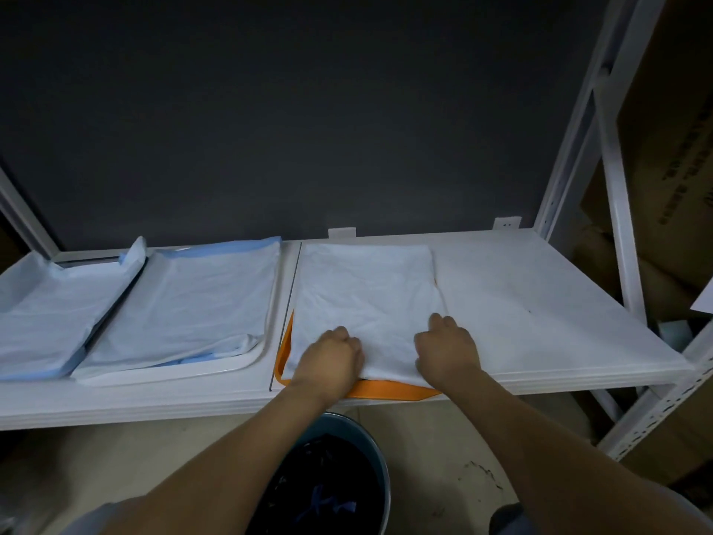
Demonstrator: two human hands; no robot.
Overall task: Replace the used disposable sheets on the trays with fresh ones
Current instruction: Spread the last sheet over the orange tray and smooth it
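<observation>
Two hands: both lie on the white sheet (366, 299) at the near edge of the orange tray (386, 390), knuckles up.
Left hand (332, 359): curled into a fist, pressing the sheet's near-left corner; whether cloth is pinched inside the fist cannot be told.
Right hand (447, 351): fingers bent under, set on the sheet's near-right edge; its grip is likewise hidden by the back of the hand.
White sheet: covers almost the whole orange tray, slightly creased, reaching to the back of the shelf (540, 303).
Orange tray: only a strip along the near rim and a sliver at the left side show; the rest is buried under the sheet.
White tray (247, 366): just left of the orange one, lined with a pale sheet (193, 299) with blue showing at the far edge and near corner.
Far-left tray (112, 303): mostly covered by another pale blue sheet (46, 314), cut off by the frame edge.
Bin (347, 476): on the floor below the shelf between the forearms, partly blocked; dark contents with blue scraps, hard to make out.
Cardboard boxes (663, 129): right of the rack upright, print blurred.
</observation>
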